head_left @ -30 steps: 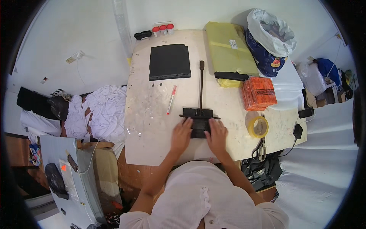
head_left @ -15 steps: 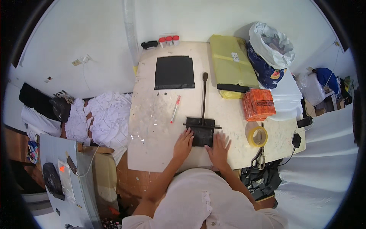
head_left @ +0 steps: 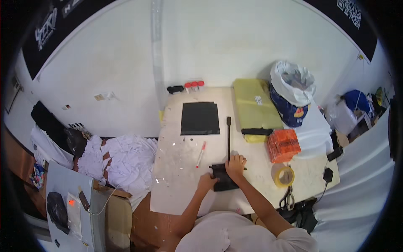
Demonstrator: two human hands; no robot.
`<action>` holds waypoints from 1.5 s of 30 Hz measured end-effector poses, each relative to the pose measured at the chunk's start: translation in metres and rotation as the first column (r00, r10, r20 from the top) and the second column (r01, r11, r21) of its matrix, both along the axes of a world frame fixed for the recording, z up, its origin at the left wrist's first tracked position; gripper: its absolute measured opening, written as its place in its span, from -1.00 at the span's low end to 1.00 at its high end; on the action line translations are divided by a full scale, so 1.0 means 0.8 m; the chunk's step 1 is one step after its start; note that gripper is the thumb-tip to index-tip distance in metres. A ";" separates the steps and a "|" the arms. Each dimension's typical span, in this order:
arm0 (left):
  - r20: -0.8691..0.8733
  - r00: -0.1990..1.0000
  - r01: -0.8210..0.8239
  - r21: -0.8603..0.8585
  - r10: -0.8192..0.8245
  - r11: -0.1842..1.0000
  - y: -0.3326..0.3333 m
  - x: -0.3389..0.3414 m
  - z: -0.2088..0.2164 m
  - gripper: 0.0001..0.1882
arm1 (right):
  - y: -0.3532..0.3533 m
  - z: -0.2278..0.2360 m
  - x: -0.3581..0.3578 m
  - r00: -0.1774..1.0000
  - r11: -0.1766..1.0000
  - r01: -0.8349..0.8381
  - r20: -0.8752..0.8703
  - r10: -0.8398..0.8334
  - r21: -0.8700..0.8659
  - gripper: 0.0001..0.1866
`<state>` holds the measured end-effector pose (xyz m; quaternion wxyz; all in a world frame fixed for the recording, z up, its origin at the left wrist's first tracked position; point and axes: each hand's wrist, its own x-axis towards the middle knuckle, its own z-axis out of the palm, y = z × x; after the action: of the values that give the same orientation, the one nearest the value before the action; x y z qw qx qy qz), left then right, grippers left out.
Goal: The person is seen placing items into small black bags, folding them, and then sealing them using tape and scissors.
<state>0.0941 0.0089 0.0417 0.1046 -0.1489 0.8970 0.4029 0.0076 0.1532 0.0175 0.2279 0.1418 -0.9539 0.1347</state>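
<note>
A small black sheet, perhaps plastic (head_left: 225,185), lies near the table's front edge. Across its far side rests a dark T-shaped tool (head_left: 228,138), a long thin rod with a crossbar and a knob at its far end. My right hand (head_left: 236,166) is curled over the spot where rod and crossbar meet, hiding that joint. At the sheet's left edge, my left hand (head_left: 206,183) is closed with its thumb on the sheet and its fingertips partly hidden. A red-and-white marker (head_left: 201,154) lies to the left of the rod, and a larger black stack (head_left: 200,119) lies beyond it.
On the right are orange packets (head_left: 283,145), a yellow tape roll (head_left: 284,177), scissors (head_left: 287,199) and a yellow-green package (head_left: 255,105). Behind stands a blue-and-white sack (head_left: 291,94). Red-lidded jars (head_left: 194,86) line the far edge. White cloth (head_left: 130,157) is heaped left of the table.
My right hand has risen from beside the sheet onto the tool's joint. My left hand has shifted to the sheet's left edge and closed. The view has tilted upward.
</note>
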 end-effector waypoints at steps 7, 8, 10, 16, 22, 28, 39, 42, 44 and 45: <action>0.243 0.970 -0.164 0.742 -0.032 0.650 -0.002 0.036 0.049 -0.63 | 0.010 -0.001 -0.057 0.999 0.999 0.014 0.039 -0.016 0.044 -0.69; 0.243 0.970 -0.168 0.741 -0.027 0.651 -0.005 0.044 0.061 -0.63 | 0.009 0.001 -0.058 0.999 0.999 0.009 0.040 -0.010 0.042 -0.69; 0.160 0.987 -0.089 0.691 -0.032 0.718 -0.009 0.057 0.083 -0.66 | 0.006 0.009 -0.060 0.998 0.995 -0.052 0.037 0.049 0.082 -0.68; 0.050 0.939 0.146 0.840 -0.341 0.523 0.013 0.060 0.105 -0.64 | -0.040 0.065 -0.055 0.860 0.874 -0.474 0.159 0.485 -0.105 -0.69; -0.060 0.697 0.677 0.381 -0.714 0.629 0.020 0.059 0.112 -0.58 | -0.082 0.047 -0.062 0.543 0.525 -0.832 0.074 0.836 0.178 -0.66; 0.144 0.913 0.392 -0.065 -0.380 0.918 0.026 0.078 0.072 -0.47 | -0.090 0.053 -0.081 0.469 0.374 -0.837 0.171 0.866 0.399 -0.79; 0.077 0.882 0.455 -0.396 -0.464 0.798 0.035 0.088 0.008 0.02 | -0.050 0.133 -0.087 0.639 0.653 -0.757 -0.190 0.745 0.017 -0.64; 0.050 0.826 0.533 -0.396 -0.562 0.748 0.044 0.065 0.050 0.00 | -0.016 0.129 -0.075 0.803 0.606 -0.441 0.010 0.595 -0.662 -0.76; 0.075 0.841 0.518 -0.399 -0.536 0.757 0.051 0.056 0.066 -0.03 | 0.010 0.130 -0.056 0.715 0.416 0.038 0.315 0.624 -0.909 -0.80; -0.180 0.892 0.338 -0.347 -0.415 0.875 0.055 0.054 0.065 -0.16 | 0.023 0.132 -0.044 0.614 0.298 0.303 0.425 0.666 -0.905 -0.65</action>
<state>0.1372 0.0529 0.0933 0.0439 0.0671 0.9660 0.2457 -0.0280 0.1717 0.1230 -0.1791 0.0351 -0.6553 0.7330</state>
